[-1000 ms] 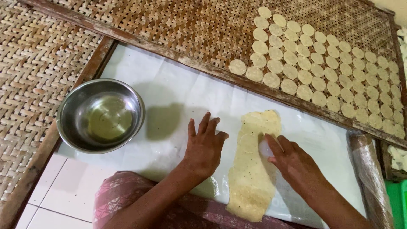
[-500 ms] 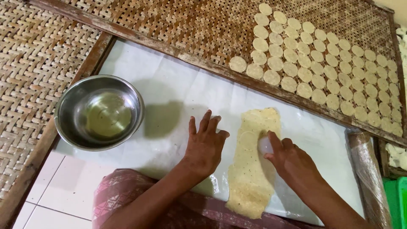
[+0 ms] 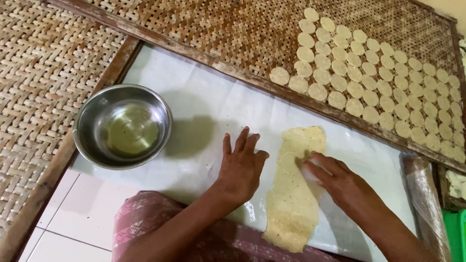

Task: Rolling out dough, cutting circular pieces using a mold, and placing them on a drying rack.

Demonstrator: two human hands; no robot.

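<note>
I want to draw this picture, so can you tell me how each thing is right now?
Dough sheet: rolled flat, long, speckled, lying on the white sheet.
Left hand: open, flat on the white sheet, beside the dough.
Right hand: fingers pressing on the dough's upper part.
Metal bowl: upright, holding a little clear liquid.
Dough rounds: cut, laid in rows on the woven tray.

Soft, even daylight fills the view, bright but not harsh. The metal bowl throws a blurry shadow to its right across the white sheet, so the light comes from the left. Its rim carries mild glare. Focus is sharp throughout, with slight bending at the edges.
</note>
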